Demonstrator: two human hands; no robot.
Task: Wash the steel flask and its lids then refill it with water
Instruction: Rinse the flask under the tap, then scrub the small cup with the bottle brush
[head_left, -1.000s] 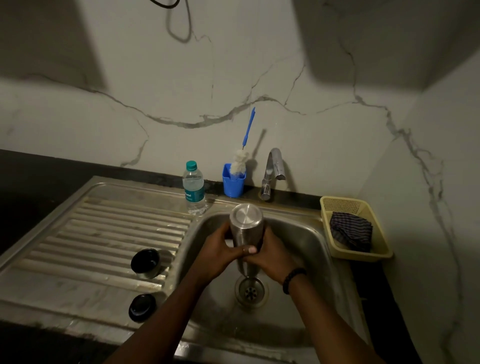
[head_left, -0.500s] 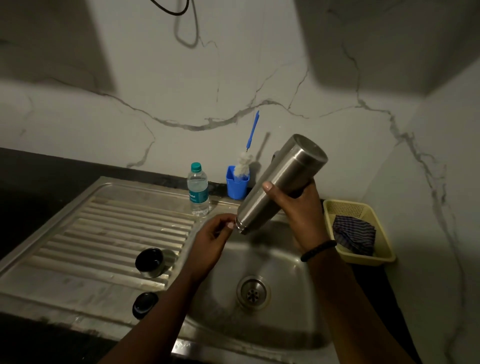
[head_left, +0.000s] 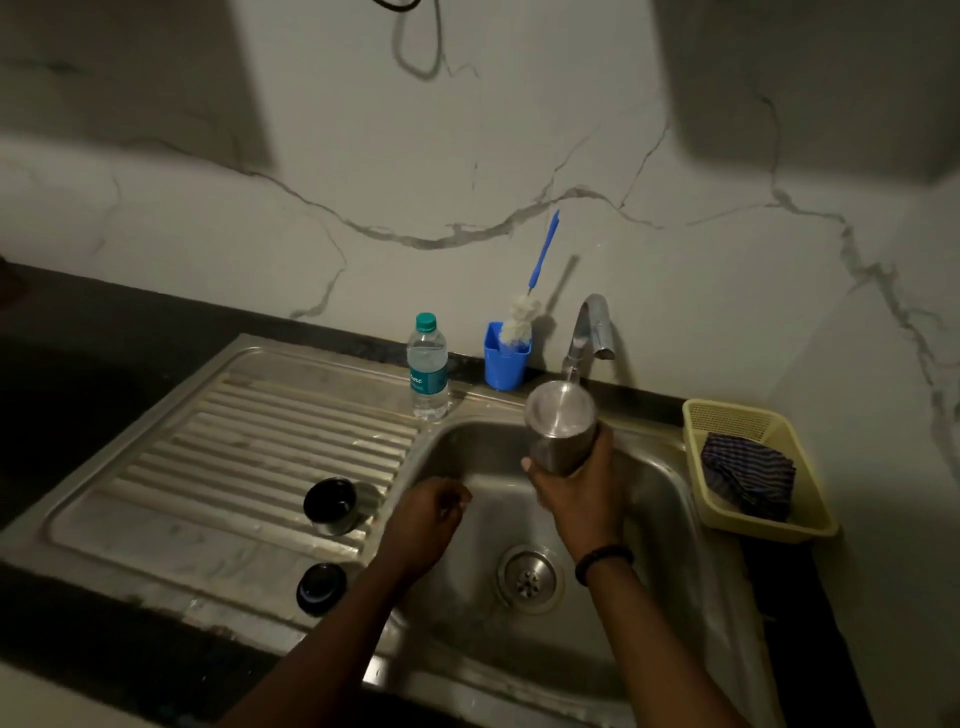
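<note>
Steel fills the right hand (head_left: 576, 493): its fingers are wrapped round the lower body of the flask (head_left: 561, 426), which stands nearly upright over the sink (head_left: 670, 499) with its top end toward the tap (head_left: 589, 332). A thin stream seems to fall from the spout onto that top end, though the dim light makes it hard to tell whether the end facing up is the open mouth or the closed base. The flask's long axis runs up and slightly away from the person, directly below the spout, so the coming move likely turns on keeping that end under the water.

Just to the left and lower, the left hand (head_left: 428, 512) hangs above the basin with fingers loosely curled, holding nothing and apart from the flask. It is the nearer hand to the two lids on the draining surface (head_left: 208, 457): the cup lid (head_left: 332, 505) lying on its side on the ridges, and the black stopper (head_left: 321, 587) closer to the front edge. Both sit well to the left of the flask.

Behind the sink stand a plastic bottle (head_left: 427, 366) and a blue holder (head_left: 506, 361) with a brush (head_left: 524, 312).
</note>
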